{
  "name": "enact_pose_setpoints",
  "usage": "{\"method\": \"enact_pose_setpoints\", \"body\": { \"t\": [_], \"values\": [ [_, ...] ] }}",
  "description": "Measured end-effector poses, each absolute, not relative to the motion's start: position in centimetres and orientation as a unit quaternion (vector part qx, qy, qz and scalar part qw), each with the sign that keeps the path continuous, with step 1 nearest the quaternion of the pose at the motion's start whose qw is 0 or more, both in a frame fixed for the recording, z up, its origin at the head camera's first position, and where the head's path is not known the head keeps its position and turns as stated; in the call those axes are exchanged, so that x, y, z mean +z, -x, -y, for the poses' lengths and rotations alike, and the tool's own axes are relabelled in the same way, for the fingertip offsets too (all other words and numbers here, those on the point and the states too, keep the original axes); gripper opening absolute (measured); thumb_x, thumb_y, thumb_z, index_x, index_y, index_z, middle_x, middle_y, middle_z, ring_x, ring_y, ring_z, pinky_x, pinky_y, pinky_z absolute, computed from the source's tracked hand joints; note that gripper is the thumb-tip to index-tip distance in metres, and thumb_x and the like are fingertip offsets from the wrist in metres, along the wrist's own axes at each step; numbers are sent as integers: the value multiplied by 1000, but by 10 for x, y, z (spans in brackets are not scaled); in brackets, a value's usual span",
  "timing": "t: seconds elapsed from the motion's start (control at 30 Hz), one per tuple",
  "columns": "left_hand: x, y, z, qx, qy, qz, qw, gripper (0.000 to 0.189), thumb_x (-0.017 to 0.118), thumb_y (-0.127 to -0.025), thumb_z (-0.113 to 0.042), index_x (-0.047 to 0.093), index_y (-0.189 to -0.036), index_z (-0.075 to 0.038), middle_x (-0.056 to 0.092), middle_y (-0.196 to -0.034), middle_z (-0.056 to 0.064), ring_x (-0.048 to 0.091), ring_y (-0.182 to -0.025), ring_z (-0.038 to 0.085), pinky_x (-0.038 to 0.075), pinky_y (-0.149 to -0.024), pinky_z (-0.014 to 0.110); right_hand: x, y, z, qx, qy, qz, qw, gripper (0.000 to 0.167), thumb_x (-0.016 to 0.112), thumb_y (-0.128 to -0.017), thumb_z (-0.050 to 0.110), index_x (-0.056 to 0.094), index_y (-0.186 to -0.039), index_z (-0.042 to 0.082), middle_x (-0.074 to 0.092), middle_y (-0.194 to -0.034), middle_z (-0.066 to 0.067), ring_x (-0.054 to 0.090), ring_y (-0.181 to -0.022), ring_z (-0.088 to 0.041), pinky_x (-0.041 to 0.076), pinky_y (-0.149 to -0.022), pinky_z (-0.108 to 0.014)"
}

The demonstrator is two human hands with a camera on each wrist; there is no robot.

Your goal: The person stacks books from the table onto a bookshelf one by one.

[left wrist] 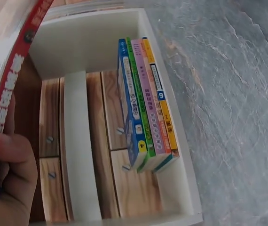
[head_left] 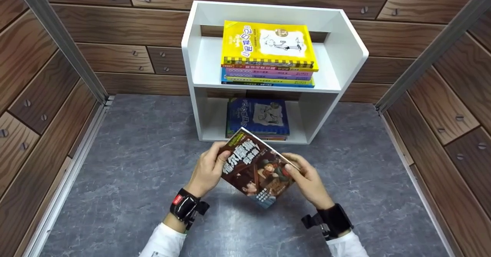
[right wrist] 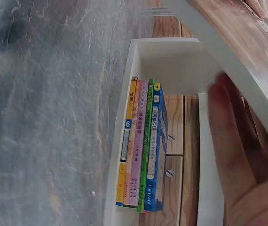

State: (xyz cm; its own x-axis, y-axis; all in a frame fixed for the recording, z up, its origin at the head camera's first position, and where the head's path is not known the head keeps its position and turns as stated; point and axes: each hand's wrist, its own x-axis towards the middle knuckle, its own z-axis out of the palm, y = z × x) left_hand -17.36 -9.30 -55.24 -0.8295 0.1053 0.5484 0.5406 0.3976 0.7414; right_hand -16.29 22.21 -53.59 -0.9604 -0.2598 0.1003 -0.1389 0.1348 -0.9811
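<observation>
A brown paperback book point(head_left: 257, 168) with large pale lettering and cartoon figures is held tilted in front of the shelf. My left hand point(head_left: 209, 168) grips its left corner, thumb on the cover. On the opposite side my right hand point(head_left: 307, 178) pinches the edge, thumb on top and fingers beneath. The left wrist view shows the book's red spine point(left wrist: 7, 89) beside the left hand point(left wrist: 14, 165). In the right wrist view, the right hand point(right wrist: 242, 160) lies against the underside of the book, whose pale page edge point(right wrist: 237, 61) runs diagonally.
A white two-tier shelf point(head_left: 353, 38) stands against the wood-patterned wall. Its upper tier bears a stack of books topped by a yellow one point(head_left: 268, 44). On the lower tier lies another stack with a blue book point(head_left: 259, 115) uppermost. Grey marbled floor point(head_left: 134, 172) surrounds the shelf.
</observation>
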Motion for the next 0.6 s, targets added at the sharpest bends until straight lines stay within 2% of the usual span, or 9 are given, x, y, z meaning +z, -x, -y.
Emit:
{"method": "enact_pose_setpoints", "body": {
  "t": [0.07, 0.17, 0.3, 0.4, 0.47, 0.5, 0.53, 0.57, 0.6],
  "values": [
    [-555, 173, 93, -533, 183, 794, 227, 15, 66, -114, 0, 72, -128, 0, 73, -89, 12, 64, -81, 10, 60, -74, 32, -541, 162, -220, -670, 108, -733, 38, 48, 56, -120, -2, 48, -163, -19, 82, -120, 22, 81, -102, -3, 68, -85, -22],
    [-558, 172, 91, -569, 147, 773, 239, 16, 63, -115, 2, 71, -128, 5, 74, -90, 17, 64, -81, 6, 59, -73, 27, -548, 159, -214, -692, 86, -716, 29, 53, 56, -119, -3, 39, -166, -19, 82, -117, 18, 82, -100, -5, 70, -84, -25],
    [-562, 170, 85, -607, 85, 749, 252, 20, 59, -117, 2, 69, -133, 10, 81, -105, 26, 71, -93, 4, 62, -83, 25, -557, 153, -206, -693, 84, -715, 21, 52, 57, -119, -4, 38, -164, -22, 82, -109, 20, 77, -97, -1, 68, -83, -22],
    [-564, 170, 80, -619, 50, 738, 263, 23, 59, -117, 2, 68, -136, 12, 83, -112, 30, 73, -98, 6, 61, -88, 25, -568, 150, -202, -685, 100, -722, 0, 49, 59, -118, -4, 43, -159, -24, 83, -113, 19, 75, -98, 1, 67, -84, -20],
    [-566, 169, 76, -626, 30, 733, 263, 25, 60, -117, 2, 65, -139, 13, 82, -117, 31, 74, -102, 8, 62, -91, 24, -591, 156, -204, -687, 117, -717, -29, 45, 61, -117, -1, 51, -156, -21, 86, -118, 12, 76, -100, 0, 66, -85, -18],
    [-568, 169, 74, -630, 21, 730, 262, 26, 61, -117, 2, 64, -140, 13, 82, -119, 32, 74, -103, 10, 62, -91, 24, -601, 159, -206, -684, 113, -719, -38, 45, 62, -117, 2, 53, -156, -20, 88, -123, 2, 77, -103, -2, 67, -86, -19],
    [-569, 168, 72, -636, 12, 727, 258, 29, 61, -117, 1, 62, -143, 13, 81, -122, 32, 75, -105, 13, 62, -92, 24, -620, 167, -211, -689, 111, -715, -41, 45, 67, -117, 8, 60, -157, -13, 88, -128, 0, 79, -107, -3, 68, -90, -20],
    [-570, 168, 70, -641, 5, 725, 252, 31, 62, -117, 1, 60, -145, 13, 81, -125, 32, 77, -107, 17, 63, -93, 24, -620, 167, -210, -685, 100, -721, -40, 47, 66, -118, 8, 59, -159, -13, 87, -133, -10, 78, -110, -1, 67, -93, -19],
    [-571, 167, 69, -642, -3, 726, 246, 34, 62, -116, 1, 58, -148, 13, 80, -127, 32, 78, -109, 22, 64, -94, 25, -625, 169, -211, -679, 98, -726, -48, 50, 67, -118, 10, 58, -162, -12, 84, -139, -20, 79, -116, -4, 66, -97, -18]
  ]
}}
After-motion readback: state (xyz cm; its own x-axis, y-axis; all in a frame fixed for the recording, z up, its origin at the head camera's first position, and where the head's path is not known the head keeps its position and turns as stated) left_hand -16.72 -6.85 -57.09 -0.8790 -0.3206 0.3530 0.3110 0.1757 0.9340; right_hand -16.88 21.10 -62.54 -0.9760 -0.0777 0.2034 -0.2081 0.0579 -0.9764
